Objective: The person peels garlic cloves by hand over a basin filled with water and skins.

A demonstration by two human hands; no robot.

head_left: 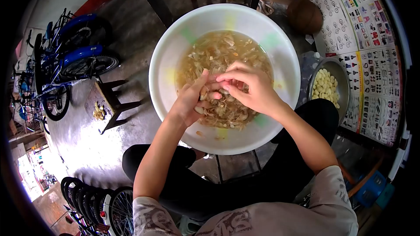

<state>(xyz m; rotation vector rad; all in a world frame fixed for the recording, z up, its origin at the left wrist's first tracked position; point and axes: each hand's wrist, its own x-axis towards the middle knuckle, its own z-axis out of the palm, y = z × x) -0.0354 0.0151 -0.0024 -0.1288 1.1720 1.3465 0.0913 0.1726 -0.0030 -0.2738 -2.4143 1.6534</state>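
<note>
Your left hand [192, 98]: palm up, fingers half curled round tan pieces [204, 92], over middle of basin. Your right hand [253, 88]: bent over, fingertips pinched close, touching left fingers; cannot tell what sits between. Round white basin [168, 57], smooth. Cloudy brown water [210, 38], full of thin, papery peels [234, 116]. Arms cross near rim; open room toward far rim. Right: bowl [344, 88], smooth white cloves [324, 86].
</note>
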